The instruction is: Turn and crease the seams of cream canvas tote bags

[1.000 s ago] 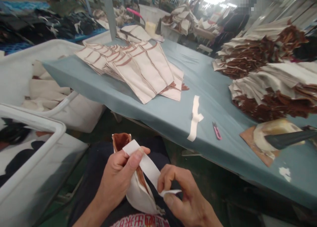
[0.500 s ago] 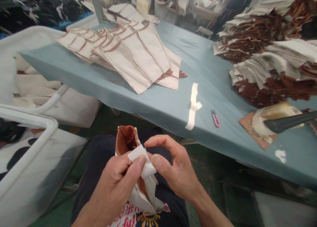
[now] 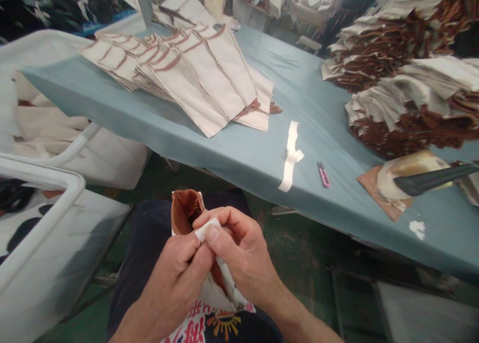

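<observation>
A white sewn piece with a brown lining, shaped like a boot shaft [image 3: 180, 214], stands open end up at my lap. My left hand [image 3: 174, 270] is closed at its edge, thumb and fingers pinching a short strip of white tape [image 3: 206, 229]. My right hand [image 3: 239, 250] is closed on the same strip, its thumb pressing on the tape and its index finger curled over the far side. The two thumbs lie close together. My hands cover much of the lined piece and part of the tape.
A blue-covered table [image 3: 310, 133] bears stacked white panels [image 3: 220, 78], white tape strips [image 3: 290, 158], pink thread snips [image 3: 323, 174] and an iron [image 3: 404, 180]. Brown-and-white piles [image 3: 411, 103] stand at right. White bins [image 3: 80, 223] stand at left.
My right hand has moved left and closed on the tape, its index finger now over the lined piece's edge. Less of the tape shows. My view has shifted slightly.
</observation>
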`<state>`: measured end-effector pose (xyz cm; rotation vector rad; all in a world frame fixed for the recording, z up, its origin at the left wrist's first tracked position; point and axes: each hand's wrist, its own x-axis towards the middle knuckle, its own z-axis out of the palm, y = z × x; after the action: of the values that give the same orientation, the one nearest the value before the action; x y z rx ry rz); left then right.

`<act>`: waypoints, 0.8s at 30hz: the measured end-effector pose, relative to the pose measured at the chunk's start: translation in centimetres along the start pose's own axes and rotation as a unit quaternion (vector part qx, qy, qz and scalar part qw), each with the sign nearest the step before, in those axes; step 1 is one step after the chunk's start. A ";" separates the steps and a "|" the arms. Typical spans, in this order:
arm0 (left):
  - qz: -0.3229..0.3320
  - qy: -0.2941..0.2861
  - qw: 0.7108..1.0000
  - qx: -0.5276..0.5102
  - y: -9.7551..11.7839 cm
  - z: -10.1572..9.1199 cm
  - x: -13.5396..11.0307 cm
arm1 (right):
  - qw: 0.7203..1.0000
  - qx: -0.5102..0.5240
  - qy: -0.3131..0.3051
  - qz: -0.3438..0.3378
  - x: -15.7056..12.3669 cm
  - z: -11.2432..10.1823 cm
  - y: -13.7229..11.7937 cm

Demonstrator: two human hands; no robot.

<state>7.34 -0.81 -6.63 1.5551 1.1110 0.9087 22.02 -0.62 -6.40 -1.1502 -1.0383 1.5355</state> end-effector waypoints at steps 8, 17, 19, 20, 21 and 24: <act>-0.170 0.109 0.972 -0.117 -3.9 -0.7 -2.7 | 0.990 0.061 0.125 -0.029 1.4 -1.2 3.1; -0.087 -0.014 0.996 0.019 -4.1 -3.0 -3.4 | 0.993 -0.007 0.052 0.105 0.3 -1.4 5.1; -0.071 -0.041 0.994 0.074 -3.7 -3.4 -3.2 | 0.992 -0.015 0.040 0.120 -0.2 -1.6 4.8; -0.069 -0.051 0.992 0.093 -3.5 -3.6 -3.1 | 0.991 -0.019 0.031 0.127 -0.4 -1.6 4.5; -0.067 -0.061 0.990 0.104 -3.3 -3.7 -2.9 | 0.991 -0.025 0.019 0.131 -0.8 -1.6 4.2; -0.052 -0.067 0.991 0.100 -2.9 -3.7 -2.1 | 0.992 -0.057 -0.007 0.114 -1.7 -1.4 3.1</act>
<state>2.60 -1.50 -8.61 1.6781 1.2027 0.6281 23.08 -2.86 -9.35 -1.3776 -1.0434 1.6813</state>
